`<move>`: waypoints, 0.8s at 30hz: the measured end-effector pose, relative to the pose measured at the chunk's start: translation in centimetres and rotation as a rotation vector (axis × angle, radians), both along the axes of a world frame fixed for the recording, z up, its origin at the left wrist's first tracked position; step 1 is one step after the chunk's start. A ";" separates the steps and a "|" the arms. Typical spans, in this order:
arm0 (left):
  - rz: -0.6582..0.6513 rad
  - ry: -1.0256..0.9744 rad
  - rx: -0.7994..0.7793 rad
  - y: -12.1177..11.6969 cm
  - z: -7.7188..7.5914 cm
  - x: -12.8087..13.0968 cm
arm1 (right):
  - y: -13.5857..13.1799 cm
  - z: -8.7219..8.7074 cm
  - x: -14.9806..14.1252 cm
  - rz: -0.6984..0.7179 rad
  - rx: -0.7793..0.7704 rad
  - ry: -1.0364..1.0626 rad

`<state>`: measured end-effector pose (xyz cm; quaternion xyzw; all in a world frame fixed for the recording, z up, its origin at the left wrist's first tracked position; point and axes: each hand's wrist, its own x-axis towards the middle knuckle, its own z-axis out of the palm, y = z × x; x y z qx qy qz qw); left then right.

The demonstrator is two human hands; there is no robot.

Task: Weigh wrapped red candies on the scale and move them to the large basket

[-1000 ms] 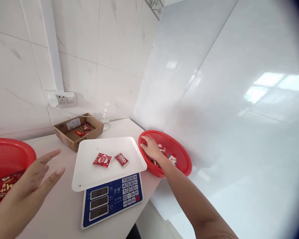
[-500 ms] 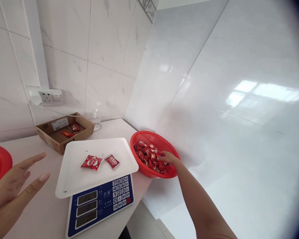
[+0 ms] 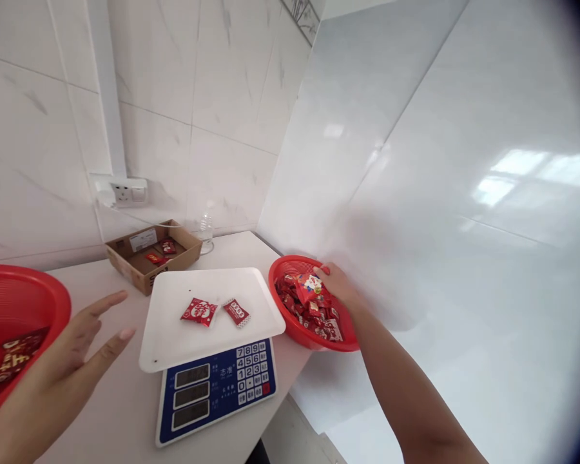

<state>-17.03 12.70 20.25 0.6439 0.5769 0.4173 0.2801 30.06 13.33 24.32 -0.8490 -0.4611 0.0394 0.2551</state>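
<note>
My right hand point(image 3: 337, 287) is over the right red basket point(image 3: 296, 332), pinching a red wrapped candy point(image 3: 310, 285) above the heap of red candies point(image 3: 319, 319) inside. My left hand point(image 3: 84, 345) hovers open, fingers spread, above the white counter point(image 3: 120, 412) between the left red basket point(image 3: 19, 299) and the scale. The scale's white tray point(image 3: 174, 341) carries two red candy packets point(image 3: 199, 310), lying side by side near its middle.
The scale's blue front point(image 3: 217, 390) shows a keypad and three displays at the counter's front edge. A cardboard box point(image 3: 152, 254) with a few red packets stands at the back by a clear bottle point(image 3: 205, 231). A wall socket point(image 3: 122, 191) is above it.
My right hand has risen out of the heap in the right basket with a red candy pinched in its fingers. The camera swung back to the left. The left hand stays open.
</note>
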 end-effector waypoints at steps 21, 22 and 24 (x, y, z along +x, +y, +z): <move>-0.079 -0.081 -0.096 -1.3 2.0 0.3 | 6.8 -4.6 -18.2 0.899 -0.061 0.118; -0.085 -0.076 -0.091 -1.3 2.0 0.4 | 6.5 -4.6 -18.3 0.931 -0.066 0.118; -0.085 -0.072 -0.082 -1.4 2.0 0.4 | 6.0 -4.4 -18.1 0.964 -0.067 0.126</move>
